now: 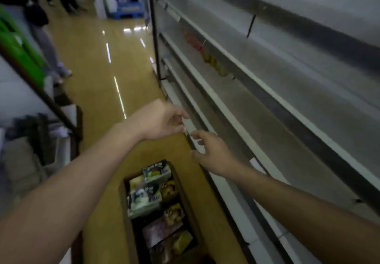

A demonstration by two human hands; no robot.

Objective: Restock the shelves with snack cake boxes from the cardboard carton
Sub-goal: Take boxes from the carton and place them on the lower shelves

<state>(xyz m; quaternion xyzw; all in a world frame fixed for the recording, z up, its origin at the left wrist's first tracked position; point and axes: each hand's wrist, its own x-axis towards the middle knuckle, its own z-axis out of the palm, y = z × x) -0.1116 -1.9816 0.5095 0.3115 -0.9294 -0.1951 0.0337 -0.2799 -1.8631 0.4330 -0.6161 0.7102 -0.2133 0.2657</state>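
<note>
An open cardboard carton (126,218) stands on the floor below my arms, holding several snack cake boxes (157,172) in green, white and brown. Grey metal shelves (257,107) run along the right side, mostly bare. My left hand (162,120) hovers above the carton with fingers apart, close to the front edge of a lower shelf. My right hand (211,152) is just to its right, fingers spread, also at the shelf edge. Neither hand holds anything. The view is blurred.
A few red and yellow items (205,52) hang at a middle shelf. The tan aisle floor (98,62) stretches ahead. A person's legs (49,46) stand at the left beside a rack with green packs (18,56). A blue pallet (127,9) with goods sits far down the aisle.
</note>
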